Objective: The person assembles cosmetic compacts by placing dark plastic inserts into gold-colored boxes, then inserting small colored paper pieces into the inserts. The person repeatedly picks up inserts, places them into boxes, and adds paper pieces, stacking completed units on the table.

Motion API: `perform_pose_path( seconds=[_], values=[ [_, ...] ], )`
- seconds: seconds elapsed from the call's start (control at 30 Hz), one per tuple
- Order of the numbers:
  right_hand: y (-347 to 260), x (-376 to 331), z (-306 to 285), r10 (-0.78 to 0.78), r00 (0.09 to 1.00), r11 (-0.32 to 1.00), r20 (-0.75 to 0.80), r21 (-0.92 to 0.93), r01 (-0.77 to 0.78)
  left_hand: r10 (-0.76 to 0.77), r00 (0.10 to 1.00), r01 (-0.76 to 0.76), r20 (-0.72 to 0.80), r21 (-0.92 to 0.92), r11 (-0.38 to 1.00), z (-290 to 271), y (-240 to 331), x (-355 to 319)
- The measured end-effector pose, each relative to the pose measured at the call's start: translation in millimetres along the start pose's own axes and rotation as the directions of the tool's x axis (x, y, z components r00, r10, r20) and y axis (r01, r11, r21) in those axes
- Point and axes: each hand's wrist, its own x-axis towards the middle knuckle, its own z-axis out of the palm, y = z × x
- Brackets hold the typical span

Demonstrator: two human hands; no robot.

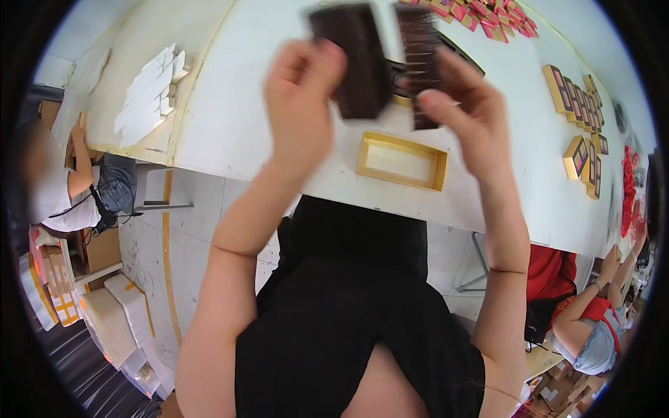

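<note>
Above the white table, my left hand [303, 94] grips a dark brown flat rectangular piece [359, 63], blurred by motion. Beside it, my right hand [470, 111] pinches a dark brown, shiny ridged strip [418, 66] upright between thumb and fingers; it looks like a thin plastic tray seen edge-on. The two brown pieces are apart. Below them an open, shallow gold box [402, 180] lies on the table near its front edge, with a pale inside. Part of a black tray-like thing [462, 54] shows behind my right hand, mostly hidden.
Small pink and gold boxes [488, 19] are heaped at the far side. Gold boxes with dark fronts [577, 101] stand in rows at right. Flat white boxes [148, 97] lie at left. One person [59, 181] is at the left, another [592, 320] at the right.
</note>
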Motion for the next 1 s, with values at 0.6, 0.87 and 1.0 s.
perform_pose_path(
  seconds=[0.6, 0.87, 1.0],
  values=[
    [-5, -73, 16, -0.052, 0.948, 0.437, 0.313, -0.847, 0.303, -0.176, 0.546, -0.540, 0.819, 0.505, 0.674, -35, -7, -35],
    [29, -69, 11, -0.125, 0.929, 0.340, 0.349, -0.864, 0.371, -0.038, 0.597, -0.651, 0.801, 0.511, 0.561, -37, -19, -46],
    [40, -64, 8, -0.178, 0.930, 0.460, 0.322, -0.808, 0.368, -0.032, 0.622, -0.603, 0.783, 0.504, 0.618, -33, -15, -47]
  ],
)
